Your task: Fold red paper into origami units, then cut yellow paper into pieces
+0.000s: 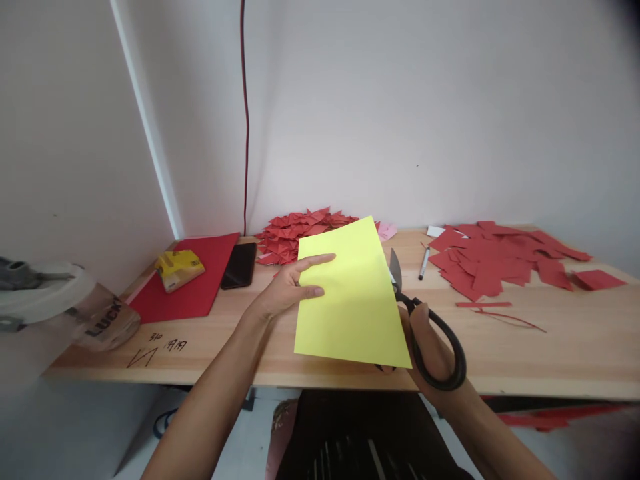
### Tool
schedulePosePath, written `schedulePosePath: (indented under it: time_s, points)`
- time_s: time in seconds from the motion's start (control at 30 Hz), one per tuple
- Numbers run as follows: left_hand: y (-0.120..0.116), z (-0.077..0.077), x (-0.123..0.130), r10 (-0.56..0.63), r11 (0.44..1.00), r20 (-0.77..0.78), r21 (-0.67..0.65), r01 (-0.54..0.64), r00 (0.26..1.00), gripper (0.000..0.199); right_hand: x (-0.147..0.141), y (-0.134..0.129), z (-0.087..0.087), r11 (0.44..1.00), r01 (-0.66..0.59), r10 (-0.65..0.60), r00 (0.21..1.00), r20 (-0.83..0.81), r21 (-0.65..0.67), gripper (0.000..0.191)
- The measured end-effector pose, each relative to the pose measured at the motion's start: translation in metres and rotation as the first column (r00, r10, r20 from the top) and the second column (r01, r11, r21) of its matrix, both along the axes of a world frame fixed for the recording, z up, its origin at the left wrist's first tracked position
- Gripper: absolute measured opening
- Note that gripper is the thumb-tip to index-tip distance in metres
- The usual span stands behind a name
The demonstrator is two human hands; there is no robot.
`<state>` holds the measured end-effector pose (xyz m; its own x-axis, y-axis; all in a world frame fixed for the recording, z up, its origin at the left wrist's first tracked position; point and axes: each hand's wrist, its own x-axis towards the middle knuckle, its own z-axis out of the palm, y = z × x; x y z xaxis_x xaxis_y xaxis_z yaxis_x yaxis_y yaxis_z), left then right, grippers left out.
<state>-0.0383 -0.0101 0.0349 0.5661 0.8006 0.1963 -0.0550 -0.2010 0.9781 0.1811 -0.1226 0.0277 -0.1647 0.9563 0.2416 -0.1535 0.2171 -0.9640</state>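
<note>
A sheet of yellow paper [350, 300] is held up above the front of the wooden table. My left hand [287, 287] grips its left edge, thumb and index finger on the near face and the other fingers hidden behind. My right hand [433, 347] has its thumb in a handle loop of black-handled scissors [457, 363]. One blade rises beside the sheet's right edge; the other blade and most of the right fingers are hidden by the paper. I cannot tell whether the blades touch the sheet.
Folded red paper pieces [280, 240] lie heaped at the back, flat red squares [493, 257] at the right near a marker pen [424, 263]. Leftward are a phone [239, 265], red sheets [210, 293] under a yellow packet [180, 269], and a clear plastic jug [107, 320].
</note>
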Motion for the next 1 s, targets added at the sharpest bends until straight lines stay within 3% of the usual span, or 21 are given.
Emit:
schedulePosePath:
  time_s: [0.1,0.23,0.4,0.57,0.7,0.83,1.0]
  points:
    - [-0.001,0.001,0.000,0.002,1.000,0.001,0.008,-0.002,1.000,0.062,0.000,-0.002,-0.003,0.999,-0.033,0.032,0.999,-0.019,-0.017,0.068]
    - [-0.002,0.001,0.001,0.000,1.000,-0.008,-0.013,0.000,1.000,0.063,-0.003,-0.006,0.002,0.999,0.038,-0.039,0.999,0.026,0.023,0.070]
    - [-0.002,0.001,0.000,-0.011,0.999,-0.012,-0.050,0.011,1.000,0.066,-0.006,-0.004,0.006,0.995,0.089,-0.088,0.995,0.040,-0.034,0.071]
    - [0.000,0.000,-0.001,0.010,1.000,-0.039,0.009,-0.010,0.999,0.065,-0.002,0.005,-0.008,0.994,-0.096,0.095,0.995,-0.019,-0.054,0.076]
    - [-0.001,0.001,0.000,0.014,0.997,-0.057,0.080,-0.010,0.998,0.060,-0.001,0.006,-0.008,0.992,0.002,-0.012,0.997,-0.082,-0.125,0.067]
    - [-0.003,0.003,0.001,0.006,0.998,-0.074,0.062,-0.001,0.997,0.060,-0.002,0.007,0.003,0.993,0.005,-0.016,0.996,-0.090,-0.121,0.066]
    - [-0.001,0.003,-0.001,0.027,0.995,-0.082,0.096,-0.019,0.996,0.060,-0.004,0.013,0.004,0.994,0.009,-0.020,0.995,-0.096,-0.113,0.067]
